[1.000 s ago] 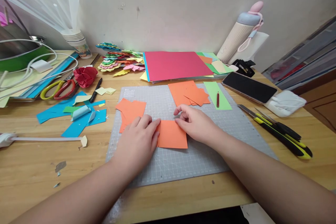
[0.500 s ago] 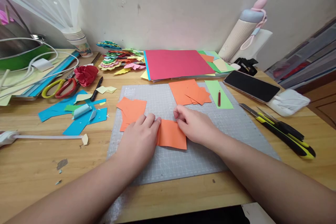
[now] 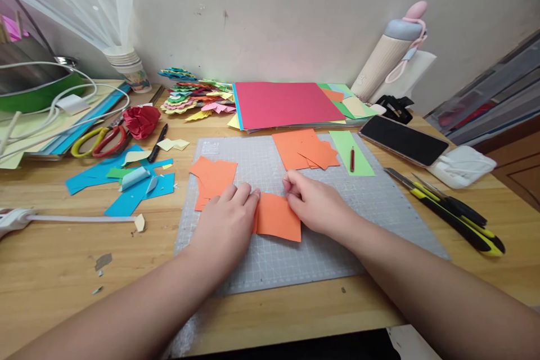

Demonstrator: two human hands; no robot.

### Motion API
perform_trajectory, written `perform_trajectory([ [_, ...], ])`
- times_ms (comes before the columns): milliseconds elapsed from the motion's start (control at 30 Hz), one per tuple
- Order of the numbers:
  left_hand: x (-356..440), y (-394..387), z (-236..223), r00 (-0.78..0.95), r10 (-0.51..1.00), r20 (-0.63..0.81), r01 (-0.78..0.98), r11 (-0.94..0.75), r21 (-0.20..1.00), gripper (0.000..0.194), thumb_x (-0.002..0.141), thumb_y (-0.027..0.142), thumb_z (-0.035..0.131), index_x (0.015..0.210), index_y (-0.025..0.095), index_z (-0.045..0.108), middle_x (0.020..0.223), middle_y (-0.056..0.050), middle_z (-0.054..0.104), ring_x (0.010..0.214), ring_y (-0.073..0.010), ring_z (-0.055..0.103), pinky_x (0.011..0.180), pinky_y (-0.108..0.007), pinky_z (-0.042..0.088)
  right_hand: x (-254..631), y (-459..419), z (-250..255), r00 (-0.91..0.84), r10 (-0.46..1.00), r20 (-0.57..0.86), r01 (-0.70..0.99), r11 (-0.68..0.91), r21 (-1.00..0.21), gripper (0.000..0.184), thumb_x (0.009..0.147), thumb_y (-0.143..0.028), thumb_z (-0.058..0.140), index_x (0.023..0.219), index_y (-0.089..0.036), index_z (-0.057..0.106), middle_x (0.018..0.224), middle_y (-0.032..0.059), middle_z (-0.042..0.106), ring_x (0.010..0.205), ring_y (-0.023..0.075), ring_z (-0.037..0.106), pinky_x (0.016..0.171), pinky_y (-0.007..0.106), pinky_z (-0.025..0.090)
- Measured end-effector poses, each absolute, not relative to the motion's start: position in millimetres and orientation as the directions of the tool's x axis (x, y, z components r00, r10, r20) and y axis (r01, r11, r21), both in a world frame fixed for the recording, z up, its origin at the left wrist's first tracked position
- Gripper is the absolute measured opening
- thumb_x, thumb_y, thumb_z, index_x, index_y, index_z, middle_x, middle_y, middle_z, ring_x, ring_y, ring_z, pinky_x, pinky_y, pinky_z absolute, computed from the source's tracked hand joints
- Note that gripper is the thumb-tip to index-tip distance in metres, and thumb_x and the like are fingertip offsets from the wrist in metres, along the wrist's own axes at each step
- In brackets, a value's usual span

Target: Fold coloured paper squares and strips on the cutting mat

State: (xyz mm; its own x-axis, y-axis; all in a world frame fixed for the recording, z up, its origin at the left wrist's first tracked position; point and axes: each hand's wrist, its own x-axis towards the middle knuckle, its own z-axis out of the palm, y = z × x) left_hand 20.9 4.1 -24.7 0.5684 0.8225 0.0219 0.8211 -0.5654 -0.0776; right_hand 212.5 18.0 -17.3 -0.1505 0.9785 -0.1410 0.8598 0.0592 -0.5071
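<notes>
An orange paper square point(image 3: 277, 217) lies on the grey cutting mat point(image 3: 295, 253) between my hands. My left hand point(image 3: 225, 224) rests on its left edge with the fingers pressed flat together on the paper. At the top right corner, my right hand point(image 3: 314, 203) pinches the sheet with curled fingers. More orange pieces point(image 3: 212, 179) lie just beyond my left hand. Another orange stack point(image 3: 304, 149) sits at the mat's far side.
A red sheet point(image 3: 282, 102) tops a paper pile at the back. A green strip with a pencil point(image 3: 351, 158), a phone point(image 3: 403, 140) and utility knives point(image 3: 453, 212) lie to the right. Scissors point(image 3: 99, 141), blue scraps point(image 3: 126, 183) and cables are on the left.
The orange square has turned slightly and its left side has been drawn under my left hand. Both hands stay on it, shifted a little toward the far side.
</notes>
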Motion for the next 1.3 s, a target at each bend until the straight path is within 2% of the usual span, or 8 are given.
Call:
perform_trajectory([
  [233, 18, 5, -26, 0.478, 0.869, 0.129, 0.865, -0.491, 0.106, 0.033, 0.092, 0.021, 0.043, 0.122, 0.016, 0.056, 0.103, -0.008, 0.058, 0.089, -0.0228, 0.054, 0.073, -0.037, 0.049, 222, 26, -30, -0.153, 0.982, -0.114, 0.611, 0.003, -0.791, 0.012, 0.078, -0.023, 0.049, 0.084, -0.025, 0.039, 0.062, -0.0065, 0.049, 0.053, 0.0128, 0.045, 0.05, 0.025, 0.03],
  [333, 16, 7, -24, 0.456, 0.872, 0.179, 0.865, -0.482, 0.143, 0.033, 0.092, 0.024, 0.043, 0.122, 0.018, 0.056, 0.103, -0.007, 0.058, 0.089, -0.0226, 0.054, 0.074, -0.037, 0.049, 223, 32, -37, -0.097, 0.994, -0.044, 0.537, 0.015, -0.844, 0.011, 0.08, -0.025, 0.049, 0.087, -0.026, 0.04, 0.064, -0.0068, 0.047, 0.055, 0.0127, 0.045, 0.051, 0.025, 0.033],
  [467, 16, 9, -24, 0.472, 0.871, 0.134, 0.861, -0.488, 0.14, 0.029, 0.094, 0.027, 0.041, 0.112, 0.022, 0.062, 0.098, -0.006, 0.058, 0.086, -0.0225, 0.054, 0.073, -0.037, 0.048, 222, 36, -40, -0.045, 0.999, 0.009, 0.555, 0.033, -0.831, 0.013, 0.083, -0.034, 0.05, 0.09, -0.026, 0.041, 0.063, -0.0072, 0.045, 0.057, 0.0134, 0.046, 0.053, 0.026, 0.034],
  [567, 17, 10, -26, 0.465, 0.879, 0.107, 0.87, -0.476, 0.13, 0.029, 0.094, 0.027, 0.041, 0.113, 0.021, 0.062, 0.098, -0.006, 0.058, 0.087, -0.023, 0.053, 0.074, -0.038, 0.047, 221, 32, -37, -0.046, 0.998, -0.035, 0.575, -0.003, -0.818, 0.017, 0.085, -0.038, 0.049, 0.094, -0.027, 0.04, 0.056, -0.0086, 0.043, 0.052, 0.014, 0.045, 0.05, 0.025, 0.032],
  [667, 19, 11, -26, 0.469, 0.878, 0.094, 0.87, -0.478, 0.124, 0.032, 0.095, 0.027, 0.039, 0.119, 0.02, 0.059, 0.1, -0.007, 0.058, 0.088, -0.0232, 0.052, 0.074, -0.037, 0.047, 220, 27, -35, -0.072, 0.996, -0.06, 0.613, -0.004, -0.79, 0.013, 0.085, -0.033, 0.048, 0.093, -0.027, 0.041, 0.052, -0.0096, 0.04, 0.048, 0.0135, 0.041, 0.048, 0.025, 0.029],
  [800, 20, 14, -26, 0.468, 0.88, 0.08, 0.875, -0.474, 0.093, 0.035, 0.095, 0.025, 0.037, 0.126, 0.019, 0.054, 0.1, -0.007, 0.058, 0.087, -0.0233, 0.052, 0.073, -0.037, 0.046, 216, 29, -36, -0.037, 0.999, 0.025, 0.632, 0.043, -0.774, 0.009, 0.083, -0.028, 0.047, 0.09, -0.026, 0.042, 0.053, -0.0093, 0.038, 0.049, 0.0128, 0.04, 0.05, 0.025, 0.029],
  [1067, 21, 13, -25, 0.468, 0.877, 0.111, 0.879, -0.475, 0.05, 0.026, 0.094, 0.026, 0.041, 0.103, 0.02, 0.064, 0.091, -0.005, 0.059, 0.082, -0.0227, 0.053, 0.071, -0.037, 0.044, 215, 34, -37, -0.042, 0.999, 0.018, 0.648, 0.041, -0.76, 0.009, 0.085, -0.032, 0.046, 0.086, -0.026, 0.04, 0.052, -0.0093, 0.042, 0.049, 0.0131, 0.041, 0.051, 0.025, 0.029],
  [1300, 24, 12, -26, 0.54, 0.838, 0.079, 0.842, -0.537, -0.063, 0.027, 0.094, 0.019, 0.037, 0.105, 0.013, 0.061, 0.091, -0.008, 0.058, 0.082, -0.0234, 0.052, 0.065, -0.035, 0.043, 213, 33, -34, -0.063, 0.998, 0.004, 0.743, 0.05, -0.668, 0.009, 0.08, -0.02, 0.042, 0.085, -0.025, 0.037, 0.05, -0.0092, 0.047, 0.051, 0.0147, 0.044, 0.051, 0.027, 0.027],
])
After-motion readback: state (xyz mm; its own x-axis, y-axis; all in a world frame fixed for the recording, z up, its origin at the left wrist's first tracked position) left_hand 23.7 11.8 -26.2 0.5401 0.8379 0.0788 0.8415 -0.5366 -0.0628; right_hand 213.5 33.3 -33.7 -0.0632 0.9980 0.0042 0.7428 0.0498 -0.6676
